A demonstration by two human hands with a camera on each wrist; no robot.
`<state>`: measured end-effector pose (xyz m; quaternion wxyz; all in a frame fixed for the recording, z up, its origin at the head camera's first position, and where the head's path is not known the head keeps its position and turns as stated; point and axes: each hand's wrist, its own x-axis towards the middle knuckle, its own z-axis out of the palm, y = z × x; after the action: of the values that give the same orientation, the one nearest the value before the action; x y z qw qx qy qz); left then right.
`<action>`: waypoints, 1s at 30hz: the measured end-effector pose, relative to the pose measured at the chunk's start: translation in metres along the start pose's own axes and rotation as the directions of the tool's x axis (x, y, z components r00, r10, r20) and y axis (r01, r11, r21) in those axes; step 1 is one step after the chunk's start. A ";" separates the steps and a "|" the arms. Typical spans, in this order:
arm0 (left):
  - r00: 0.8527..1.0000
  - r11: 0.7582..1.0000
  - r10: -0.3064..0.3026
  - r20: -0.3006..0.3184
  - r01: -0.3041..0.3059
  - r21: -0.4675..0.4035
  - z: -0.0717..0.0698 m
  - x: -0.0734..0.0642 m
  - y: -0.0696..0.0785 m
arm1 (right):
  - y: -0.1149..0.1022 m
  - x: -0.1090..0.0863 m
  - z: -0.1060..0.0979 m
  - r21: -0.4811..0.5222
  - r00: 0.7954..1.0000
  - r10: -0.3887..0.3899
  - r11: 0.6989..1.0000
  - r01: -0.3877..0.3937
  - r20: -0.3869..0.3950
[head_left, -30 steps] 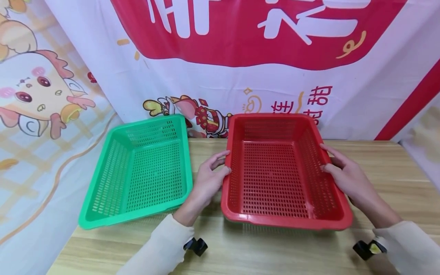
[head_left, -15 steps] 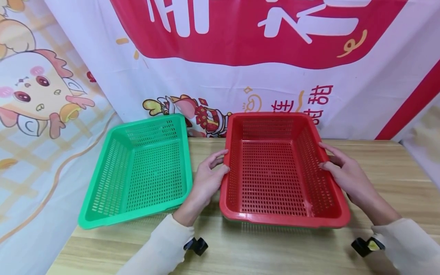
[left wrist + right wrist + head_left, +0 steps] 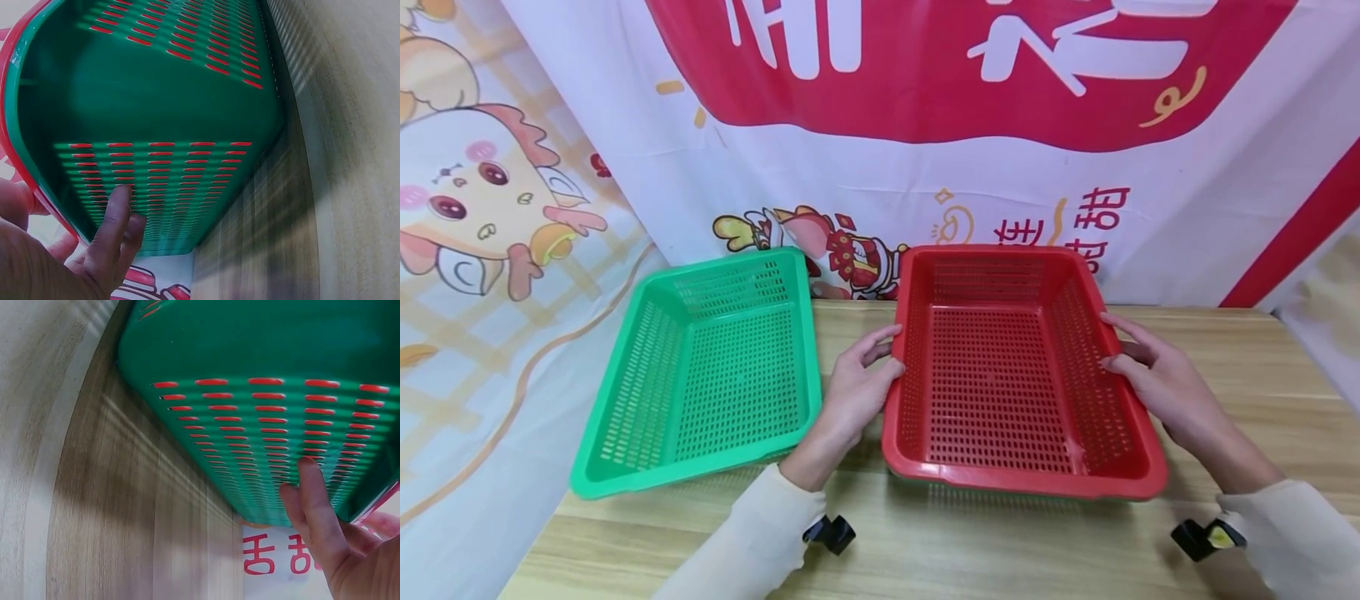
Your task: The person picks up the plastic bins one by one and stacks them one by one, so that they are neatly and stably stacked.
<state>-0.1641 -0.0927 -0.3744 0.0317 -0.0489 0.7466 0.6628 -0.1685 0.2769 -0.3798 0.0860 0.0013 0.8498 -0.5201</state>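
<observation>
A red perforated plastic basket [image 3: 988, 392] is nested inside a green one; the green outer basket's walls [image 3: 150, 94] show in both wrist views, with red visible through the slots. My left hand [image 3: 859, 385] grips the left side, thumb over the red rim and fingertips against the green wall below. On the right side, my right hand [image 3: 1165, 387] holds the rim likewise, thumb inside the red basket and fingers [image 3: 315, 500] under the rim on the green wall. No contents show in the red basket.
Another green perforated basket [image 3: 811, 342] stands to the left, close to my left wrist. The wooden table [image 3: 880, 550] runs back to a printed cloth banner [image 3: 880, 192], with a patterned cloth [image 3: 497, 333] along the left side.
Both hands keep their grip on the rims. The red basket has shifted very slightly to the left against the banner, and a bit more green shows beneath its front rim.
</observation>
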 end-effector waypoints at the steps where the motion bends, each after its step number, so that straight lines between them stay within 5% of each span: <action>1: 1.000 1.000 -0.005 0.002 0.005 -0.004 0.000 0.000 0.000 | 0.000 0.000 -0.001 -0.004 1.000 -0.001 1.000 0.001 -0.002; 19: 0.998 1.000 -0.023 0.058 0.022 0.022 0.002 -0.002 0.001 | 0.001 -0.003 -0.008 -0.021 1.000 0.004 1.000 -0.004 0.003; 30: 0.992 0.991 0.016 0.125 -0.032 0.132 -0.009 -0.014 0.013 | -0.015 -0.021 -0.010 -0.267 0.995 -0.038 0.964 0.013 -0.089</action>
<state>-0.1517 -0.0995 -0.3588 0.0731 0.0037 0.7864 0.6133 -0.1503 0.2803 -0.3589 0.0389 0.0029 0.9150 -0.4016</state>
